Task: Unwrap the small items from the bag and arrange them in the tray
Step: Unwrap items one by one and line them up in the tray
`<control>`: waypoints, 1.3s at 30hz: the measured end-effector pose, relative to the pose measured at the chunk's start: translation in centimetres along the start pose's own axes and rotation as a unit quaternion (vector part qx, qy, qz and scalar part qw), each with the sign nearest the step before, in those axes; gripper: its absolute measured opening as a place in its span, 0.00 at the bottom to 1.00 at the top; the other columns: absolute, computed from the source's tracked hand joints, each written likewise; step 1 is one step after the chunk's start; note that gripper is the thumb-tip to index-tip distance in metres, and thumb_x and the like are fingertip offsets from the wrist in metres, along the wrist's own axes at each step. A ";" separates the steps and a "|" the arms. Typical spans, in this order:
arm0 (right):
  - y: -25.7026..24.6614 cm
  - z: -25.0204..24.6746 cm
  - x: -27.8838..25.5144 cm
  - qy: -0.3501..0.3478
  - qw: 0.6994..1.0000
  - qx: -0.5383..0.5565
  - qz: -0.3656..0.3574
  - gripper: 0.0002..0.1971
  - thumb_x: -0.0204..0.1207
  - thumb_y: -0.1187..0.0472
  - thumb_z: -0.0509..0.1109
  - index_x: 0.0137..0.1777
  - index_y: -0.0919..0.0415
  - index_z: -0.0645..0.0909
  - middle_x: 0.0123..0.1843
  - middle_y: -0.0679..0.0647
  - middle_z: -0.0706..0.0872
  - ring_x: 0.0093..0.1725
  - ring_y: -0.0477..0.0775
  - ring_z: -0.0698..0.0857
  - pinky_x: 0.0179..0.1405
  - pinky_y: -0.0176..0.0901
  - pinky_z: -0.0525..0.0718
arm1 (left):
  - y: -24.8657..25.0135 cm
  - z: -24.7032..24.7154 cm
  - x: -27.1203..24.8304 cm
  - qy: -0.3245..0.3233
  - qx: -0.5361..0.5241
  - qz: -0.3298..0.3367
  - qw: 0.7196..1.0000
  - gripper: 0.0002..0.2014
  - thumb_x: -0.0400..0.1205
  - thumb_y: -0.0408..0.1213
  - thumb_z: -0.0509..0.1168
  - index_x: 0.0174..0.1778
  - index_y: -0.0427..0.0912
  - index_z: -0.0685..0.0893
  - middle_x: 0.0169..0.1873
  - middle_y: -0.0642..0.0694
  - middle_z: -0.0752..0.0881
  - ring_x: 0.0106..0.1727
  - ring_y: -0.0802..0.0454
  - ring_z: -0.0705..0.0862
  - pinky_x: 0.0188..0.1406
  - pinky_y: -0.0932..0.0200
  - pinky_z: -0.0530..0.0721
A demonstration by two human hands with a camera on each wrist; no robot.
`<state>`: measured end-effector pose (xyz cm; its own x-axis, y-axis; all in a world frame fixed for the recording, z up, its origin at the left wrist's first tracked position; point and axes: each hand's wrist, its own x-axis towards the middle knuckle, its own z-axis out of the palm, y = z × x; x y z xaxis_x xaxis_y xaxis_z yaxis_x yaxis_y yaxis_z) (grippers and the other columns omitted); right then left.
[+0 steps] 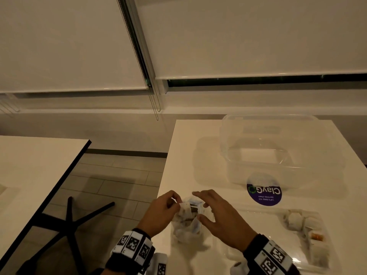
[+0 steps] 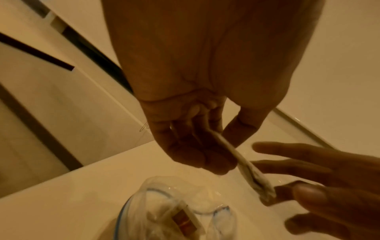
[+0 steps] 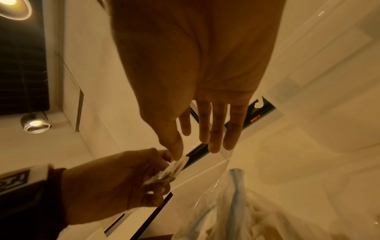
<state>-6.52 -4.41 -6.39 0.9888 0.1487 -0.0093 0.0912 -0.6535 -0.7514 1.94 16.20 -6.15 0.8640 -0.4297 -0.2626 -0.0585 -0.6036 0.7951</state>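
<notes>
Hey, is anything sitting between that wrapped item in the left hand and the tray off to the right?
Only the right hand, open and hovering beside the small white paper-wrapped item that the left hand pinches above the clear plastic bag. Beyond it, bare white tabletop runs to the clear plastic tray.

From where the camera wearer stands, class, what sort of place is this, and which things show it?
Probably an office pantry or break room. A round sticker on the white table reads "Let's keep our pantries clean"; a second table stands nearby, and roller blinds cover the windows.
</notes>
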 end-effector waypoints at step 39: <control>0.8 2.9 2.2 0.068 0.992 0.090 0.055 0.02 0.76 0.59 0.70 0.44 0.54 0.79 0.40 0.47 0.86 0.42 0.47 0.84 0.45 0.46 0.84 | -5.1 9.1 -6.6 -0.112 0.438 0.066 0.890 0.17 0.85 0.49 0.54 0.62 0.46 0.81 0.61 0.46 0.80 0.63 0.45 0.80 0.50 0.47 0.84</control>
<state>-4.58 -2.50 -8.94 0.9995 -0.0260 -0.0182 -0.0290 -0.5160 -0.8561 -7.98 15.98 -13.45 0.7051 -0.5997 -0.3784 -0.6043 -0.7874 0.1218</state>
